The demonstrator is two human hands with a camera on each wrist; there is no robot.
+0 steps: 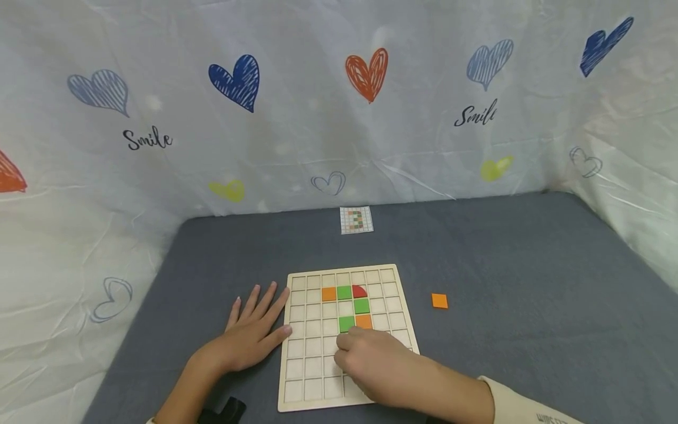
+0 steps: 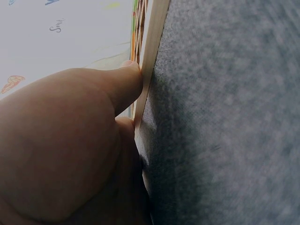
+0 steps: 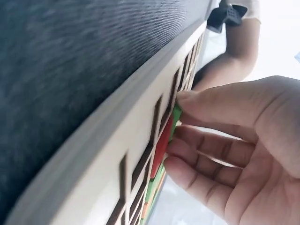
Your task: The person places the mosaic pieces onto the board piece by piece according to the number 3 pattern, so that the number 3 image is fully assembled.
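A pale wooden grid board [image 1: 312, 365] lies on the dark grey cloth. Set in its squares are orange tiles [image 1: 329, 294], green tiles [image 1: 344, 292] and a red rounded tile [image 1: 359, 291]. My left hand [image 1: 249, 338] lies flat with spread fingers at the board's left side, its thumb [image 2: 126, 79] against the edge. Over the lower middle of the grid, my right hand [image 1: 378, 365] pinches a green tile [image 3: 176, 114] between thumb and finger. Beside that tile, the right wrist view shows a red piece [image 3: 161, 145]; the hand hides this spot from above.
A loose orange tile [image 1: 439, 301] lies right of the board. Behind the board is a small card [image 1: 356, 220] printed with a coloured grid pattern. A black object [image 1: 230, 410] is at the front, near the left forearm. A white sheet with hearts [image 1: 296, 135] hangs behind the table.
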